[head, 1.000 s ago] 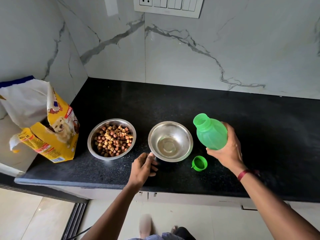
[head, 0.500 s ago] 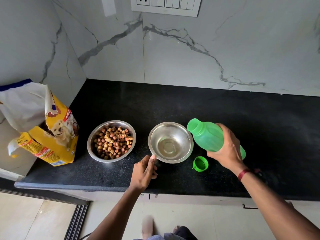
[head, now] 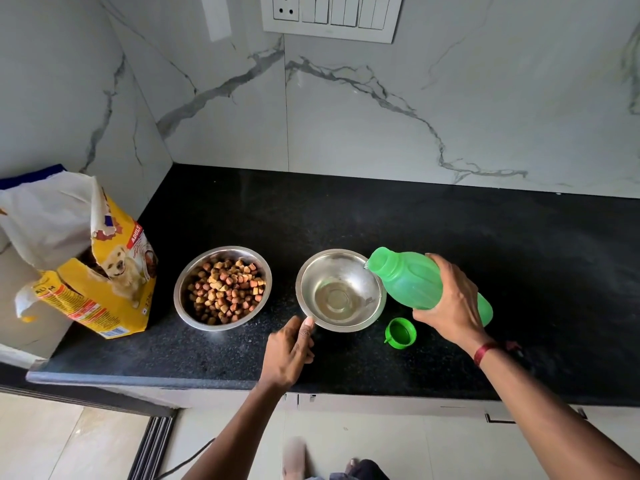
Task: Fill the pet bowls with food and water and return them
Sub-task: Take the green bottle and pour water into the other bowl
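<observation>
Two steel bowls stand side by side on the black counter (head: 450, 237). The left bowl (head: 183, 289) is heaped with brown kibble. The right bowl (head: 372, 299) holds a little water at its bottom. My right hand (head: 450, 303) grips a green plastic bottle (head: 405, 282), tipped on its side with its open mouth at the right bowl's rim. My left hand (head: 289, 349) rests on the counter with its thumb against that bowl's near-left rim. The bottle's green cap (head: 400, 332) lies on the counter just right of the bowl.
An open yellow dog-food bag (head: 97, 271) stands at the counter's left end beside the marble side wall. A switch panel (head: 329, 15) is on the back wall. The counter's front edge runs just behind my wrists, with floor tiles below.
My right hand has tipped the green bottle from nearly upright down to its side and moved its mouth left to the right bowl's rim. My left hand stays at the bowl.
</observation>
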